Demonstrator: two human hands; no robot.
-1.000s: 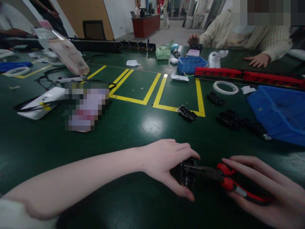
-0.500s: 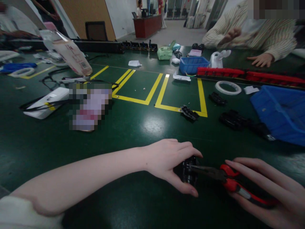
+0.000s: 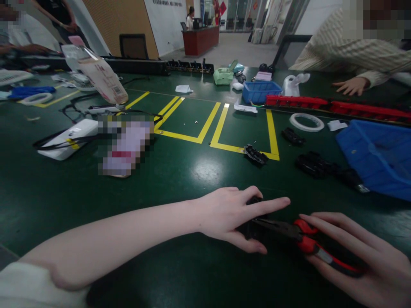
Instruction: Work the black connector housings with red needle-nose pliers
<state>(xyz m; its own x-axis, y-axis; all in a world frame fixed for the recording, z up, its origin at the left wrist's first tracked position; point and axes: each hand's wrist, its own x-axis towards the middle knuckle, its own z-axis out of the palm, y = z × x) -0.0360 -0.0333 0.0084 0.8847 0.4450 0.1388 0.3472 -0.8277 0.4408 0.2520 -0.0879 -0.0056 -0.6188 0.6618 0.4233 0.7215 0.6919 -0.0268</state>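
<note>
My left hand [image 3: 229, 214] is closed around a small black plastic part [image 3: 253, 231] on the green table, its index finger stretched out to the right over it. Most of that part is covered by the fingers. In my right hand [image 3: 356, 252] are red-handled needle-nose pliers [image 3: 308, 244]. Their dark jaws reach left to the black part, below the left index finger; whether the jaw tips grip it I cannot tell. Another black part [image 3: 255, 154] lies beyond, at the yellow tape corner.
More black parts [image 3: 313, 164] lie beside a large blue bin [image 3: 379, 158] at the right. A tape roll [image 3: 307, 122], a red strip [image 3: 298, 102] and a small blue basket [image 3: 260, 91] stand farther back. At left are a phone [image 3: 128, 145], a white power bank [image 3: 70, 139] and a bottle [image 3: 102, 77].
My left index finger has stretched out to the right across the black part, hiding more of it. The pliers have shifted slightly left. Across the table, a person in stripes leans lower.
</note>
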